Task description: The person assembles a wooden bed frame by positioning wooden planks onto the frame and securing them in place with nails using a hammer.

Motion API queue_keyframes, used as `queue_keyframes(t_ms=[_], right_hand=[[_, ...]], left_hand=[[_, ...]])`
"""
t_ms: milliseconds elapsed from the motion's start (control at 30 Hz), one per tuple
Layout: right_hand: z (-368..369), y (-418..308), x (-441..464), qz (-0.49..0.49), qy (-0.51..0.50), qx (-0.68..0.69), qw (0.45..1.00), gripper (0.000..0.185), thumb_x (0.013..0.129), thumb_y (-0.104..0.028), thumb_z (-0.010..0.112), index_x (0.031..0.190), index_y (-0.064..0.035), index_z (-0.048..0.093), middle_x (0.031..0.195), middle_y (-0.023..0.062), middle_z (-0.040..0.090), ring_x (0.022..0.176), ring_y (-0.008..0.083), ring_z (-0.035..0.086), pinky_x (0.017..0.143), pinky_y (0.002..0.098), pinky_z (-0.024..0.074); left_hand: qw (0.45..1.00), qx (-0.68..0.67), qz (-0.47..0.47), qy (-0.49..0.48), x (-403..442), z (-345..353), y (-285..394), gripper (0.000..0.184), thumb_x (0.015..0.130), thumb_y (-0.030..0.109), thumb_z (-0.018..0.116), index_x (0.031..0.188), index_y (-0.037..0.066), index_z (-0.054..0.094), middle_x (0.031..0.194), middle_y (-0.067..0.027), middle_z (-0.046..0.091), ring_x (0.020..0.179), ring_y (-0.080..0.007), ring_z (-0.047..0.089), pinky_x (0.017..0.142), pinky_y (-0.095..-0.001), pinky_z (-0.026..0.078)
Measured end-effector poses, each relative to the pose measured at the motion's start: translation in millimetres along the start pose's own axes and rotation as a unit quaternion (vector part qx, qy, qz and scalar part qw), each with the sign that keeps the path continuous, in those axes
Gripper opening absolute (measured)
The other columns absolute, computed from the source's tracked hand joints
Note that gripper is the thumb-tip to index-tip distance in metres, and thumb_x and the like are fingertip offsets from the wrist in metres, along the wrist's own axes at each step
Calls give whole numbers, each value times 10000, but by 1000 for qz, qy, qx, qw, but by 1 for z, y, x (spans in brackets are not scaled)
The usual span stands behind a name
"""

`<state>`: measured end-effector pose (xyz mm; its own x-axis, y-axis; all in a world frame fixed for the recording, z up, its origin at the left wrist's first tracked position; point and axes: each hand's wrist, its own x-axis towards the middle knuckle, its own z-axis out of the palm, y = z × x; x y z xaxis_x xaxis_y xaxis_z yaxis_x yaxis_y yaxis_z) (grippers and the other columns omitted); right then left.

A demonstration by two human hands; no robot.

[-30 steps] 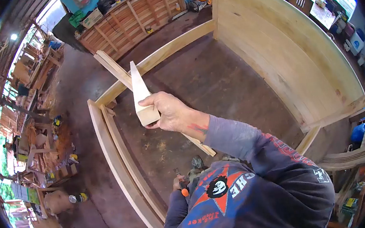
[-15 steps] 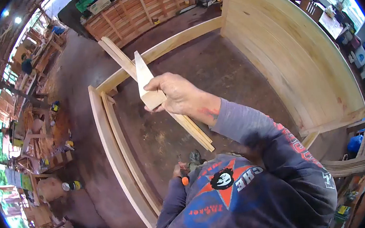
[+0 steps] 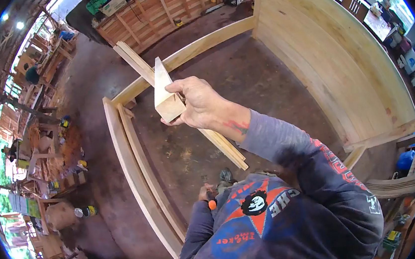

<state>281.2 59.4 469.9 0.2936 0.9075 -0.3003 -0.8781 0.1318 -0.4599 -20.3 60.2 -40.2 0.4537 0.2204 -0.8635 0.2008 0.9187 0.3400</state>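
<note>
My right hand (image 3: 197, 100) is closed around a pale squared piece of timber (image 3: 163, 81), thumb along one side, its cut end tilted toward me. Beyond and beneath it, long thin wooden slats (image 3: 133, 61) lie across the top of a wooden frame rail (image 3: 185, 51); their near ends (image 3: 229, 152) show below my wrist. Low near my waist, my left hand (image 3: 206, 192) is closed on something dark with an orange end (image 3: 212, 205); I cannot make out what it is.
A large wooden panel (image 3: 335, 57) stands upright at the right, joined to the frame. The frame's left rail (image 3: 131, 167) runs toward me. Slatted wooden panelling (image 3: 156, 14) stands at the back. Cluttered workbenches and wood shavings (image 3: 66, 138) line the left side. Curved wooden pieces (image 3: 398, 186) lie at right.
The timber in my right hand has tilted and shifted slightly left, showing more of its cut end. My left hand stays low near my waist, still closed.
</note>
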Motion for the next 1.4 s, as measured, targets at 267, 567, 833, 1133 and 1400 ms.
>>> queue_keyframes(t_ms=[267,567,833,1133,1400], right_hand=[[5,2,0,-20,24,6,999,284,973,-139,487,1215,3,443,1184,186,494,1043,364,570,841,603,474],[8,4,0,-15,13,18,1000,279,969,-120,480,1214,1,422,1221,192,462,1084,377,554,847,621,468],[3,4,4,-10,-21,13,1000,238,961,-136,507,1172,-27,491,1162,175,510,1078,354,557,867,629,456],[-126,31,13,42,42,-93,994,413,920,-158,561,1303,-17,498,1205,141,565,1038,264,591,823,448,537],[-207,54,-106,-48,139,-161,976,490,893,-175,572,1335,21,493,1145,112,614,988,216,611,850,326,510]], left_hand=[[993,31,-11,-114,9,-13,-1,282,818,109,599,640,174,390,554,39,388,424,-99,383,404,-289,321],[990,55,35,-128,6,-11,-4,274,813,65,597,626,165,424,527,37,394,422,-97,421,396,-259,338],[991,-41,-83,-97,12,-4,5,332,829,54,584,621,199,369,515,54,371,393,-92,401,350,-259,322],[994,-47,-53,-84,-25,51,43,294,829,168,665,674,202,417,533,60,393,412,-107,384,414,-293,339],[959,-157,-48,-230,5,126,147,332,932,341,637,698,171,475,492,31,396,387,-149,396,385,-295,336]])
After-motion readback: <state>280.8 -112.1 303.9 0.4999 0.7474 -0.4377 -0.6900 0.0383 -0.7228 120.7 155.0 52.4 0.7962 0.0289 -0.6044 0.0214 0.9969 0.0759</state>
